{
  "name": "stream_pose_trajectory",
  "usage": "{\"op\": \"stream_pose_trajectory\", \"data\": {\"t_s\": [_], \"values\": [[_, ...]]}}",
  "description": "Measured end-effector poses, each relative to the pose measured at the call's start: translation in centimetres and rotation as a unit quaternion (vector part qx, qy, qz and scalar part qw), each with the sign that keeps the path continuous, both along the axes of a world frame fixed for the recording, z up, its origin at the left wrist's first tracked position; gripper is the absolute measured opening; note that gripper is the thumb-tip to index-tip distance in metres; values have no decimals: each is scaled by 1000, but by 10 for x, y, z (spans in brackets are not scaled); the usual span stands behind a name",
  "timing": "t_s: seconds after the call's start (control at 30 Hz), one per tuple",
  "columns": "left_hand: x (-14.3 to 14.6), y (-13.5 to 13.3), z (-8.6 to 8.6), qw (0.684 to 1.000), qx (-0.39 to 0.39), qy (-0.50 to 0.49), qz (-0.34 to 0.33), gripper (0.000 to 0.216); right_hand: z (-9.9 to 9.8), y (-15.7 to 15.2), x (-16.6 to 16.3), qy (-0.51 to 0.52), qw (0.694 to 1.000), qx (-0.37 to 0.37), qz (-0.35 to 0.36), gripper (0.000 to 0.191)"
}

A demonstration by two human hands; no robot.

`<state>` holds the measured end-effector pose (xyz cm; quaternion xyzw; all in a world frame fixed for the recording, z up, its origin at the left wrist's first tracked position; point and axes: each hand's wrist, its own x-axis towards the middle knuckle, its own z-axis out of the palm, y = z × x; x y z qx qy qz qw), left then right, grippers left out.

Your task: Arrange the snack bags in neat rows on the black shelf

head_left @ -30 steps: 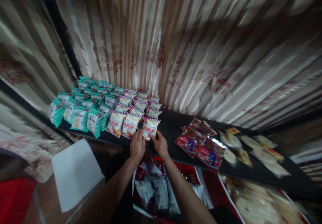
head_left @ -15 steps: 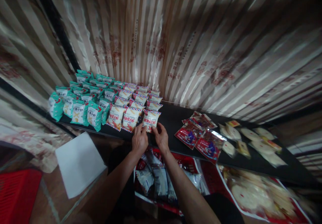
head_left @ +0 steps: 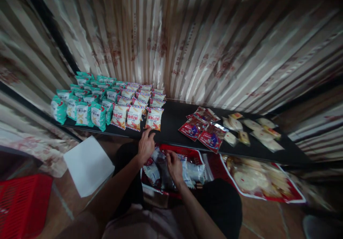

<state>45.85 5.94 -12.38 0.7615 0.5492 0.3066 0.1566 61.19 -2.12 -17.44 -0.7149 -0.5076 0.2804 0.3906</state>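
Observation:
My left hand is at the shelf's front edge, its fingers loosely apart at the lower edge of a white snack bag with a striped top. That bag stands upright at the front right of its group; whether the fingertips press on it I cannot tell. Lower down, my right hand hangs over an opened red package holding several silvery packets. Its fingers are loosely bent, with nothing seen between them. To the left of the white bags stand rows of teal snack bags.
The black shelf also carries flat red packets and clear-wrapped pale round pieces. A red-edged package of similar pieces lies below. At left are a white box or board and a red basket. Striped curtain hangs behind.
My right hand has left the front white bag and moved down over the opened red package. My left hand has shifted slightly down from that bag, which stays standing. The view has moved somewhat.

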Motion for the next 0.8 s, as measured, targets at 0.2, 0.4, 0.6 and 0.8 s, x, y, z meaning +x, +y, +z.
{"op": "stream_pose_trajectory", "data": {"t_s": [0.2,0.4,0.6,0.8], "values": [[33,-67,-32,977,-186,-16,-105,38,-28,-42,20,-212,965,-133,73,37],[62,-97,-65,933,-359,-11,-30,46,-32,-52,14,-273,927,-214,140,47],[65,-83,-80,911,-404,-67,43,50,-47,-47,11,-245,937,-200,152,49],[65,-75,-88,901,-393,-157,90,44,-47,-51,16,-174,969,-142,102,49]]}}
